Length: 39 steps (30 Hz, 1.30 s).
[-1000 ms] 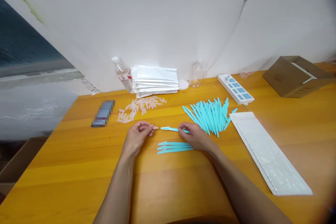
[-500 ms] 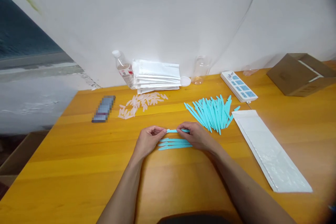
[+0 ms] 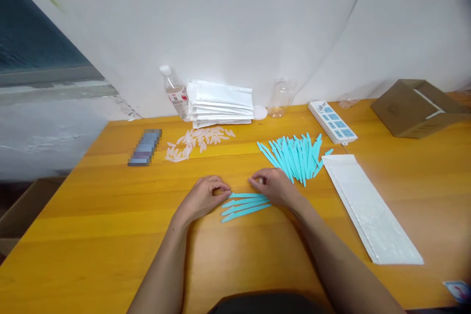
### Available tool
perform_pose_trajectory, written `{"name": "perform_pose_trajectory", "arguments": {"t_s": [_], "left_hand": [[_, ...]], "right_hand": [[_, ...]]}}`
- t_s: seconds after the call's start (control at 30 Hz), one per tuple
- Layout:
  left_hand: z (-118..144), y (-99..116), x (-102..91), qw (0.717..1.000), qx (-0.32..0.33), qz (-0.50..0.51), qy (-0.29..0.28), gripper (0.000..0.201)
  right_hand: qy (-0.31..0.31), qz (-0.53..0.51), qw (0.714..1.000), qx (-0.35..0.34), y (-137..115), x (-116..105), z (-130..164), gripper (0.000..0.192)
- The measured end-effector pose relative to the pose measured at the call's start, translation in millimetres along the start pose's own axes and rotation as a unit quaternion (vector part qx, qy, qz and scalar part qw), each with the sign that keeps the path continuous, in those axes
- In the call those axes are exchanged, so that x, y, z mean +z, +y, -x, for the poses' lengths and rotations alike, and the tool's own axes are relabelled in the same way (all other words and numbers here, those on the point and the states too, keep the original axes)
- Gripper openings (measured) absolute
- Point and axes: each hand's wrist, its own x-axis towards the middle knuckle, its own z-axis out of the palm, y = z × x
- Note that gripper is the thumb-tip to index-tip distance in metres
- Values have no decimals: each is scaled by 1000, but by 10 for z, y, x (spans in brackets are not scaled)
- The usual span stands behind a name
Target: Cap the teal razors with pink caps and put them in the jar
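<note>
Seeing left hand and right hand pinching ends of one teal stick, fingers closed on it, atop small teal row mid-table; I note big teal pile toward far edge.

table: glossy varnished wood | sticks: smooth matt turquoise plastic | caps: pale translucent plastic | pouch: shiny white film | box: matt cardboard | bottle: clear plastic
</note>
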Motion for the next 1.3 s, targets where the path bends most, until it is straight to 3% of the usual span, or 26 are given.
{"name": "perform_pose_trajectory", "arguments": {"t_s": [0.07, 0.13, 0.27, 0.47, 0.57, 0.63, 0.77, 0.87, 0.97, 1.17, 1.3], "left_hand": [[-9, -44, -22, 999, -16, 31, 36, 24], [-20, -128, -55, 995, -34, 42, 86, 28], [-10, -353, -177, 980, -82, 26, 177, 35], [56, -617, -400, 954, -163, 27, 252, 46], [84, -697, -499, 940, -199, 13, 276, 47], [101, -723, -570, 932, -220, -18, 289, 45], [117, -719, -719, 909, -263, -151, 285, 36], [76, -707, -801, 894, -268, -235, 270, 35], [-18, -693, -835, 900, -235, -275, 243, 36], [-110, -656, -824, 887, -241, -359, 162, 32], [-81, -710, -834, 900, -203, -354, 157, 29]], "right_hand": [[97, 80, 988, 88, 75, -47, -25, 27], [143, 152, 964, 167, 160, -90, -47, 33], [104, 199, 945, 238, 261, -129, -68, 33], [96, 167, 945, 262, 259, -113, -88, 31], [131, 158, 946, 250, 278, -109, -88, 32], [188, 158, 945, 215, 297, -92, -85, 32], [273, 77, 957, 65, 291, 0, -92, 28], [243, -50, 968, 27, 216, 85, -104, 23], [187, -125, 974, 30, 114, 141, -110, 16], [132, -134, 982, -1, 34, 221, -98, 12], [97, -134, 986, -11, 75, 242, -108, 13]]}}
